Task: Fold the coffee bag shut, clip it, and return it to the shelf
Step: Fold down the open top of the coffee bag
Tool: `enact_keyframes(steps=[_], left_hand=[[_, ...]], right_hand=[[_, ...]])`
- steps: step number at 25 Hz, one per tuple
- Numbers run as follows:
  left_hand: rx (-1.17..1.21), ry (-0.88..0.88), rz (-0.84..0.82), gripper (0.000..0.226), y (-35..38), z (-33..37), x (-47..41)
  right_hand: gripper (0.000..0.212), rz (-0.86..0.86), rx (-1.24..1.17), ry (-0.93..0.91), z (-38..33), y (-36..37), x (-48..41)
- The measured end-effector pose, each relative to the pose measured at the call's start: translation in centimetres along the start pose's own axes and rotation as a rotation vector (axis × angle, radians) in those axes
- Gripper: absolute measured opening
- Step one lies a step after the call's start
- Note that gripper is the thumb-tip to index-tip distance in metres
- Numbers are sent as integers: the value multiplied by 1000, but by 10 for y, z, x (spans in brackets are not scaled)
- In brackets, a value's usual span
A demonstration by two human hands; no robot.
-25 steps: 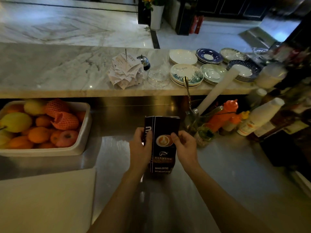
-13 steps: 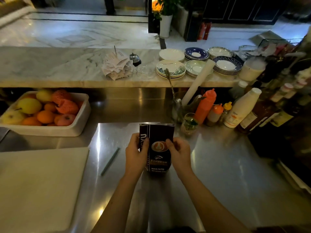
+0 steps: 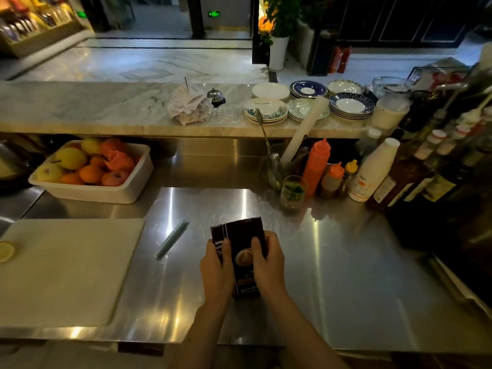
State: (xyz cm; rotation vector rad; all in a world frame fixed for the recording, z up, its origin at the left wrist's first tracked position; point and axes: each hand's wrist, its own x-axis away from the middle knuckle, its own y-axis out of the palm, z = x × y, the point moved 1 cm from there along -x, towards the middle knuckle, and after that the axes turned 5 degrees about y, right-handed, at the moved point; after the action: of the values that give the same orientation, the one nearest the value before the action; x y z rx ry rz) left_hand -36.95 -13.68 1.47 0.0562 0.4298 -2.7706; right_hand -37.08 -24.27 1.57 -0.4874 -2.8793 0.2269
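Note:
A dark coffee bag [image 3: 241, 233] with a latte picture stands upright on the steel counter [image 3: 346, 262]. My left hand [image 3: 216, 267] grips its left side and my right hand [image 3: 267, 262] grips its right side, thumbs across the front. The bag's top edge is flat and level. A long pale green bag clip [image 3: 171, 239] lies loose on the counter, a hand's width to the left of the bag.
A white cutting board [image 3: 66, 270] with a lemon slice [image 3: 5, 251] lies at the left. A white tub of fruit [image 3: 93, 171] sits behind it. Sauce bottles [image 3: 316, 166], a glass [image 3: 292, 191] and dark bottles crowd the right. Plates [image 3: 266, 110] line the marble ledge.
The view has tilted up and pulled back. Both hands have brought the bag lower and nearer to me on the counter. The clip has come into sight at the bag's left.

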Motion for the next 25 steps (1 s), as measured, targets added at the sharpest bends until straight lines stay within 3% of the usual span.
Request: enact_keyframes(steps=[6,13,25], left_hand=[[23,36,30,18,-20,8,-15],[26,88,5,31,-39,30,-38],[91,223,97,16,-50,65,-52]], right_hand=[[16,-12,1,-39,-14,21,12],[35,208,100,-90,-43,41,7],[34,401,212,-256,-96,53,4]])
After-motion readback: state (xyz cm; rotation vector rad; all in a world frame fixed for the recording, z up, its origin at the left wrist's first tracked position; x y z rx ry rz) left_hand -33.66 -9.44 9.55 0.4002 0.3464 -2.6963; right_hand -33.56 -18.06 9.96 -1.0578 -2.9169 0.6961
